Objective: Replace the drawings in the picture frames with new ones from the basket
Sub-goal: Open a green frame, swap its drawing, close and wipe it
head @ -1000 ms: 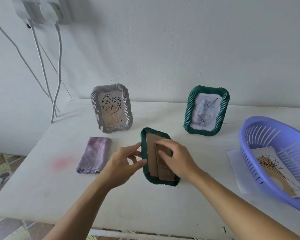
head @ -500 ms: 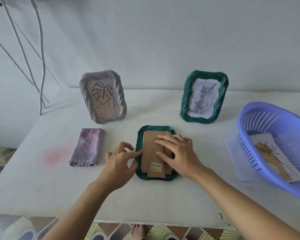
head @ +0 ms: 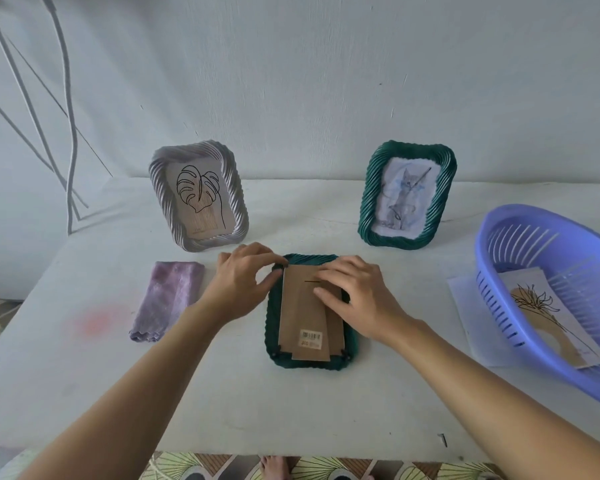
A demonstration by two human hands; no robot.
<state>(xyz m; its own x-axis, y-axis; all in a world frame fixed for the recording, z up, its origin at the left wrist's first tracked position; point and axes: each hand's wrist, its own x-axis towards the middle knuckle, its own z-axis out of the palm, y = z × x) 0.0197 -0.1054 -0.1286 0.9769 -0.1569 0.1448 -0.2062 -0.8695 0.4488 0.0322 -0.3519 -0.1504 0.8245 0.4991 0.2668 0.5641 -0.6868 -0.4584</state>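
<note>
**Three frames, one basket, both hands on the frame lying flat**

Three picture frames are on the white counter (head: pixel 222 393). Two stand upright near the wall: a grey frame (head: pixel 160 202) on the left holding a line drawing of a leaf (head: pixel 198 195), and a green frame (head: pixel 368 209) on the right holding a pale drawing of a cat (head: pixel 404 199). The third, a face-down green frame (head: pixel 274 327), lies between and in front of them, straight ahead of the person. Its brown cardboard backing (head: pixel 298 306) faces up and carries one barcode sticker (head: pixel 310 337). Two small dark tabs sit at its lower corners.

One folded purple cloth (head: pixel 168 299) lies left of the flat frame, apart from it.

The only container is a violet slotted basket (head: pixel 530 210) at the right edge of the counter. It holds one drawing (head: pixel 548 317), a plant sketched in black over a tan shape. One white sheet (head: pixel 465 306) lies on the counter against the basket's left side, partly hidden by it.

Both hands are on the flat frame. On the left hand (head: pixel 241 284) the fingers (head: pixel 274 259) are curled. Forefinger and thumb pinch at the frame's upper left corner. The right hand (head: pixel 355 296) lies on the backing with its fingers nearly straight, pressing down on the cardboard and gripping nothing.

Two pale cables (head: pixel 68 140) hang down the wall at far left.
</note>
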